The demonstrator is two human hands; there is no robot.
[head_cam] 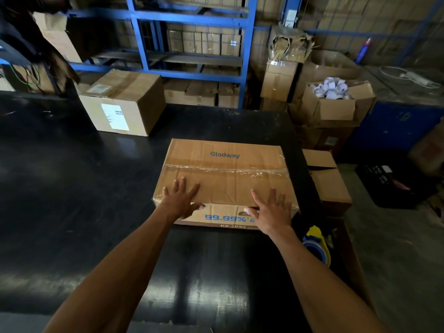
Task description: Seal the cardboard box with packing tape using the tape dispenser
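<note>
A brown cardboard box printed "Glodway" lies on the black table, a strip of clear tape running across its top seam. My left hand lies flat on the box's near left top edge, fingers spread, thumb over the front face. My right hand rests the same way on the near right edge. A blue and yellow tape dispenser sits on the table's right edge, just beside my right forearm, held by neither hand.
A second closed box with a white label stands at the table's far side. Right of the table are several open cartons, one full of white rolls, and a black crate. Blue shelving lines the back.
</note>
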